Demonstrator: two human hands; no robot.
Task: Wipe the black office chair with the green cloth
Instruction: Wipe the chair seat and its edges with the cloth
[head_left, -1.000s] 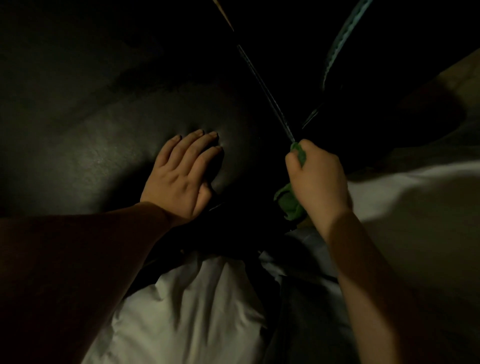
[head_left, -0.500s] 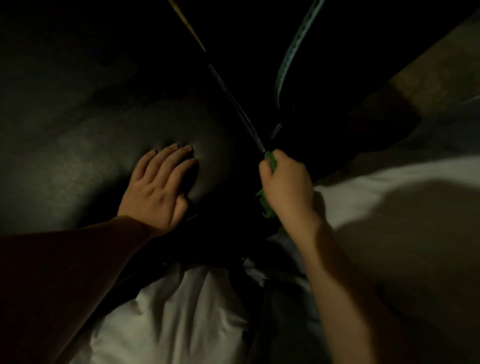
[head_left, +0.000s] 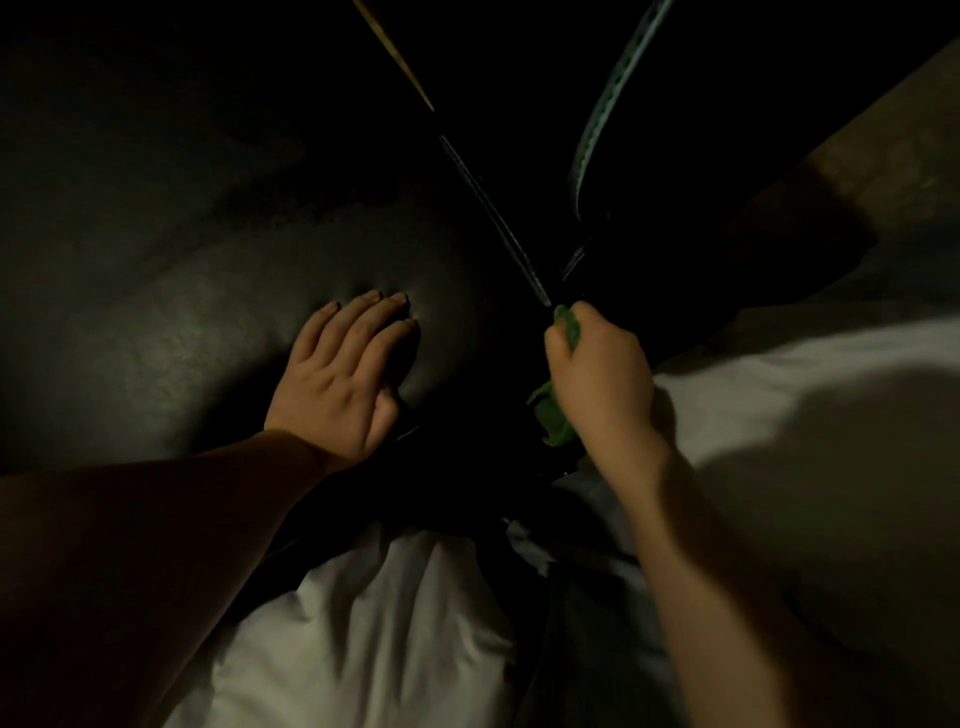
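Two hands at the black office chair (head_left: 171, 332).
Left hand (head_left: 340, 384) lies flat, fingers straight, pressing the cushion; right hand (head_left: 602, 376), curled into a fist, grips the green cloth (head_left: 556, 421) against the cushion's right edge.

A very dim room, most of it lost in darkness. To the right of the right fingers (head_left: 592, 325) a white, sheet-like surface (head_left: 779, 374) spreads out, half covered by a broad soft shadow. Farther up and to the right of them, a strip of brownish floor (head_left: 893, 156) shows. Below the fingers lies pale crumpled fabric (head_left: 363, 623), faintly lit.
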